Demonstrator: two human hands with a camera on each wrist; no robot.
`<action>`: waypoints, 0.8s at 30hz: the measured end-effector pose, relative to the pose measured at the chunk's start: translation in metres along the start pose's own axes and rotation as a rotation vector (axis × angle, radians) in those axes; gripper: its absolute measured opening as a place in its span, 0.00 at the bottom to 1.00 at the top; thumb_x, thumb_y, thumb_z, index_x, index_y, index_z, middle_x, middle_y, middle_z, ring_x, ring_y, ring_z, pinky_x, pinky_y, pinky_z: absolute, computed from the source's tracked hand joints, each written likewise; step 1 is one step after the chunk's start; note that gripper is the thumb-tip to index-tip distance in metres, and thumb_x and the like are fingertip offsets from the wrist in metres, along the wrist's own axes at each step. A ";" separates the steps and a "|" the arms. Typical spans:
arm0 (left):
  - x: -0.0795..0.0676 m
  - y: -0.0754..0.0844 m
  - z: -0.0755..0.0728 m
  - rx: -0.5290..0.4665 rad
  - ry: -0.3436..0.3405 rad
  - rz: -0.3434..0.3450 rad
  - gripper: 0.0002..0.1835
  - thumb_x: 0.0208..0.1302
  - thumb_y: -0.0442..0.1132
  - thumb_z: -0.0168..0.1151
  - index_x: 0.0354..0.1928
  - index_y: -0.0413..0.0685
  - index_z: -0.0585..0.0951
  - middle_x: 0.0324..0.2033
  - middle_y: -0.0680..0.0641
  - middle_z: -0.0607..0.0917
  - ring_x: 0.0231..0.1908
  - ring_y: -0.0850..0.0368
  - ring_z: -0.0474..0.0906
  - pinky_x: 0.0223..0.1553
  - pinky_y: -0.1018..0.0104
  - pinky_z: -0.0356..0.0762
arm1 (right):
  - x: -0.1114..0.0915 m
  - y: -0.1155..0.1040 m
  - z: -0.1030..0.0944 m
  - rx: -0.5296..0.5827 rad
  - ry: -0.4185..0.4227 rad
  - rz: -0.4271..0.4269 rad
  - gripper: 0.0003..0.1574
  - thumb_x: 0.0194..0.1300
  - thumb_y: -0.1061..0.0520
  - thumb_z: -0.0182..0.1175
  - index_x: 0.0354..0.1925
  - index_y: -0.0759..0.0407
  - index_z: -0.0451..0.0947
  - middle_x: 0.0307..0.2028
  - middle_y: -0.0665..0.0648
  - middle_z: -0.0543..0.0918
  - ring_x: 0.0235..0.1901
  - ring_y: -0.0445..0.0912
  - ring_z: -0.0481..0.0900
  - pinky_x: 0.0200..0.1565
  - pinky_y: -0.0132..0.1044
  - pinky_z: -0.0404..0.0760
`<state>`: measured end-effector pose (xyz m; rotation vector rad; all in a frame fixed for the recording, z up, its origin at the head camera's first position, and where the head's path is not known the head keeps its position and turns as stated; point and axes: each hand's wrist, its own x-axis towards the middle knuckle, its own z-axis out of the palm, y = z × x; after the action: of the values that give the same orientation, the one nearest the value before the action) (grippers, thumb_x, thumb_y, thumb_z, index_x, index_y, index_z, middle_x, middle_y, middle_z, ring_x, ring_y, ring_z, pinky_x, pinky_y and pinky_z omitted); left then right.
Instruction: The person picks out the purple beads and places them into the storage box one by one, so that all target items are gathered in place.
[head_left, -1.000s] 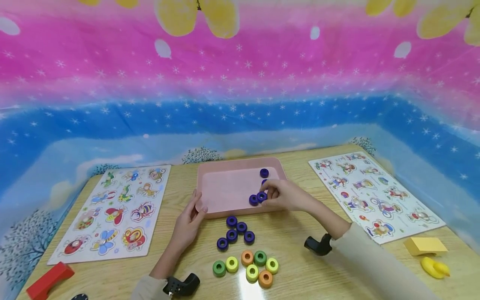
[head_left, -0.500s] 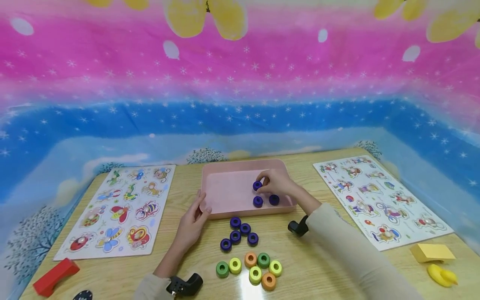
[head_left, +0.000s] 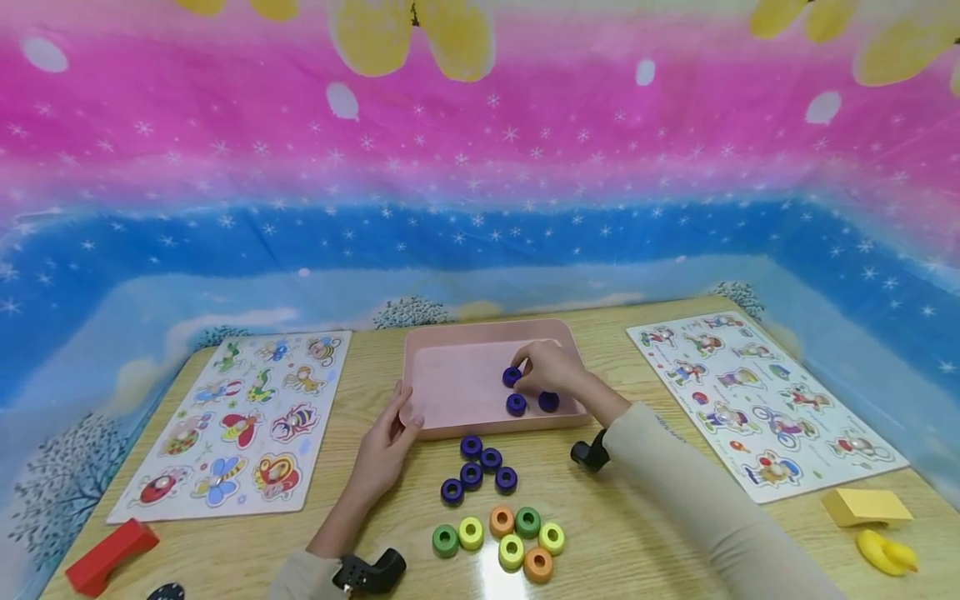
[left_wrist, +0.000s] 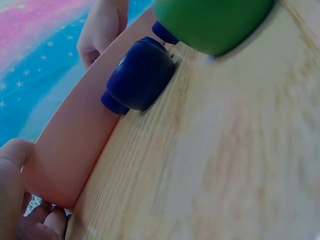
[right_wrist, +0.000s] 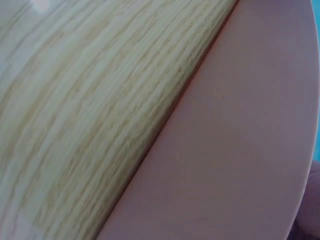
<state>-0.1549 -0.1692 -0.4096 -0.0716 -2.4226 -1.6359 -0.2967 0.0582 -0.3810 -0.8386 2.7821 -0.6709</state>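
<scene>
In the head view, my left hand grips the near-left corner of a shallow pink tray. The left wrist view shows its thumb on the rim and its fingers curled below. My right hand is inside the tray's right half, pinching a dark purple ring bead between fingertips and thumb. Two more purple beads lie in the tray close by, a left one and a right one. My hand may hide others. The right wrist view mostly shows the tray's outer wall, with only a little of a hand.
Several purple beads lie on the table before the tray. Nearer me are green, yellow and orange beads. Picture puzzle boards flank the tray, left and right. A red block, yellow block and rubber duck lie at the sides.
My right hand has gone from the tray's near edge farther in, now pinching a bead left of it. One bead in the tray now lies farther right. My left hand keeps its grip.
</scene>
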 end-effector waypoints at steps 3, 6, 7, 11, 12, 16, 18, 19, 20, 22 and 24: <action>0.001 -0.004 0.000 -0.004 -0.003 0.010 0.25 0.60 0.37 0.49 0.59 0.41 0.60 0.61 0.45 0.52 0.59 0.55 0.50 0.54 0.67 0.56 | -0.002 0.001 -0.002 0.056 0.000 -0.020 0.24 0.44 0.59 0.65 0.42 0.65 0.74 0.23 0.52 0.78 0.22 0.39 0.74 0.26 0.30 0.75; 0.004 -0.015 0.000 -0.006 -0.010 0.025 0.25 0.60 0.38 0.50 0.59 0.43 0.60 0.61 0.46 0.52 0.59 0.56 0.50 0.53 0.69 0.56 | -0.008 0.003 -0.007 0.143 0.027 -0.082 0.24 0.45 0.60 0.64 0.42 0.68 0.73 0.21 0.52 0.77 0.21 0.40 0.74 0.25 0.30 0.75; 0.006 -0.018 0.000 -0.003 -0.013 0.029 0.25 0.60 0.39 0.50 0.59 0.43 0.60 0.61 0.47 0.52 0.59 0.56 0.50 0.53 0.69 0.56 | -0.010 0.003 -0.009 0.172 0.033 -0.109 0.23 0.45 0.61 0.64 0.42 0.69 0.73 0.20 0.52 0.76 0.20 0.40 0.73 0.24 0.30 0.74; 0.009 -0.028 0.001 0.009 -0.018 0.039 0.26 0.60 0.41 0.50 0.60 0.46 0.60 0.62 0.50 0.52 0.59 0.59 0.50 0.53 0.72 0.56 | -0.026 -0.002 -0.016 0.216 0.013 -0.241 0.18 0.48 0.59 0.62 0.38 0.66 0.74 0.20 0.50 0.75 0.20 0.41 0.72 0.21 0.31 0.72; 0.009 -0.029 0.001 0.012 -0.016 0.041 0.26 0.60 0.42 0.50 0.60 0.46 0.60 0.62 0.50 0.52 0.59 0.59 0.50 0.53 0.72 0.56 | -0.031 -0.004 -0.017 0.224 -0.009 -0.262 0.17 0.48 0.58 0.62 0.38 0.65 0.74 0.20 0.49 0.75 0.20 0.42 0.72 0.21 0.31 0.72; 0.009 -0.030 0.002 0.014 -0.005 0.050 0.26 0.60 0.42 0.50 0.60 0.46 0.60 0.61 0.50 0.52 0.58 0.59 0.50 0.53 0.73 0.55 | -0.053 -0.014 -0.014 0.196 -0.099 -0.321 0.15 0.48 0.54 0.62 0.35 0.59 0.76 0.21 0.45 0.75 0.20 0.41 0.70 0.20 0.30 0.70; 0.010 -0.030 0.002 0.018 -0.003 0.052 0.26 0.60 0.42 0.50 0.60 0.46 0.60 0.61 0.49 0.52 0.58 0.58 0.50 0.53 0.73 0.56 | -0.063 -0.018 -0.009 0.181 -0.146 -0.343 0.14 0.47 0.52 0.63 0.34 0.57 0.76 0.20 0.44 0.74 0.20 0.39 0.70 0.21 0.29 0.70; 0.010 -0.030 0.002 0.021 -0.003 0.052 0.26 0.60 0.42 0.50 0.60 0.45 0.60 0.61 0.49 0.52 0.58 0.58 0.50 0.52 0.73 0.56 | -0.067 -0.019 -0.006 0.170 -0.169 -0.353 0.14 0.47 0.52 0.63 0.33 0.56 0.76 0.20 0.43 0.74 0.20 0.38 0.70 0.21 0.29 0.70; 0.010 -0.031 0.003 0.024 -0.004 0.052 0.26 0.60 0.42 0.50 0.60 0.45 0.60 0.61 0.49 0.52 0.58 0.58 0.50 0.53 0.73 0.56 | -0.071 -0.020 -0.003 0.172 -0.197 -0.355 0.14 0.46 0.52 0.63 0.33 0.56 0.76 0.20 0.43 0.74 0.20 0.37 0.71 0.22 0.29 0.71; 0.010 -0.031 0.003 0.029 -0.007 0.053 0.26 0.60 0.42 0.49 0.60 0.45 0.60 0.61 0.49 0.51 0.58 0.58 0.50 0.53 0.72 0.56 | -0.076 -0.019 0.005 0.166 -0.242 -0.353 0.15 0.45 0.51 0.64 0.33 0.56 0.76 0.20 0.42 0.74 0.21 0.35 0.71 0.23 0.28 0.71; 0.010 -0.031 0.003 0.025 -0.009 0.050 0.26 0.60 0.42 0.49 0.60 0.46 0.60 0.62 0.50 0.51 0.59 0.59 0.50 0.53 0.73 0.56 | -0.079 -0.019 0.013 0.165 -0.274 -0.340 0.16 0.45 0.51 0.64 0.33 0.55 0.75 0.20 0.41 0.74 0.22 0.34 0.71 0.25 0.27 0.72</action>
<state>-0.1700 -0.1793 -0.4364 -0.1344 -2.4268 -1.5867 -0.2190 0.0834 -0.3820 -1.2745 2.3296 -0.7580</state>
